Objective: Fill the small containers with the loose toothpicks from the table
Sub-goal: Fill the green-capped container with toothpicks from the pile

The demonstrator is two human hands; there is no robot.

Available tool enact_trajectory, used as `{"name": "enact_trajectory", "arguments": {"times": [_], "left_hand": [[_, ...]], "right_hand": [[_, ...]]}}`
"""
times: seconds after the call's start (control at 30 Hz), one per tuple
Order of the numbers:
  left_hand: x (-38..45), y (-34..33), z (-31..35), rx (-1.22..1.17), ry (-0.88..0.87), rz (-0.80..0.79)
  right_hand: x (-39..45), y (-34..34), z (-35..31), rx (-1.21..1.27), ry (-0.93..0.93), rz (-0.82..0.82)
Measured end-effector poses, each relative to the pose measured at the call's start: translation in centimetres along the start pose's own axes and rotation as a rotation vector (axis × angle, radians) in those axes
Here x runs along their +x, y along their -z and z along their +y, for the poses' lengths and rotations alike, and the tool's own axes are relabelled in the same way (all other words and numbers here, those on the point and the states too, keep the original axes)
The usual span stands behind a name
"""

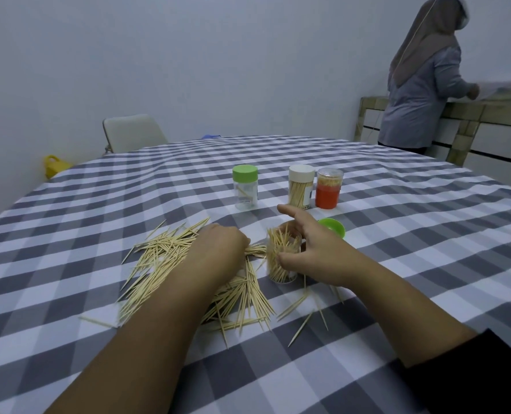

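Observation:
A pile of loose toothpicks [158, 258] lies on the checked tablecloth [397, 234] in front of me. My left hand [218, 249] rests on the pile with its fingers curled down into the sticks; its fingertips are hidden. An open clear container [282, 261], packed with toothpicks, stands just right of the pile. My right hand [313, 246] grips this container, thumb at the front and fingers round the back, index finger stretched out. Its green lid [333, 227] lies upside down behind the hand.
Further back stand three containers: a nearly empty one with a green cap [245, 186], a full one with a white cap [301, 186] and an orange one [328, 188]. A chair [131, 132] stands at the far edge. A person [421, 79] stands at a counter, back right.

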State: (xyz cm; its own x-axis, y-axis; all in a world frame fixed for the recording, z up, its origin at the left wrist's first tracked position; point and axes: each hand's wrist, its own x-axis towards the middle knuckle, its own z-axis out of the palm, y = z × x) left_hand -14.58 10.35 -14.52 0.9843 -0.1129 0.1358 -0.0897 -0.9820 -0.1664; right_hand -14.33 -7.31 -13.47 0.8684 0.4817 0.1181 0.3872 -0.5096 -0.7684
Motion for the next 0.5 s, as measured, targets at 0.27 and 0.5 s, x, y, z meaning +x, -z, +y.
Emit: {"name": "enact_trajectory", "arguments": {"times": [0.27, 0.5], "left_hand": [[0.9, -1.1, 0.2, -0.081, 0.084, 0.044], [0.6, -0.8, 0.5, -0.193, 0.131, 0.114]], "right_hand": [[-0.1, -0.1, 0.0, 0.011, 0.01, 0.011], [0.0, -0.1, 0.1, 0.009, 0.013, 0.011]]}}
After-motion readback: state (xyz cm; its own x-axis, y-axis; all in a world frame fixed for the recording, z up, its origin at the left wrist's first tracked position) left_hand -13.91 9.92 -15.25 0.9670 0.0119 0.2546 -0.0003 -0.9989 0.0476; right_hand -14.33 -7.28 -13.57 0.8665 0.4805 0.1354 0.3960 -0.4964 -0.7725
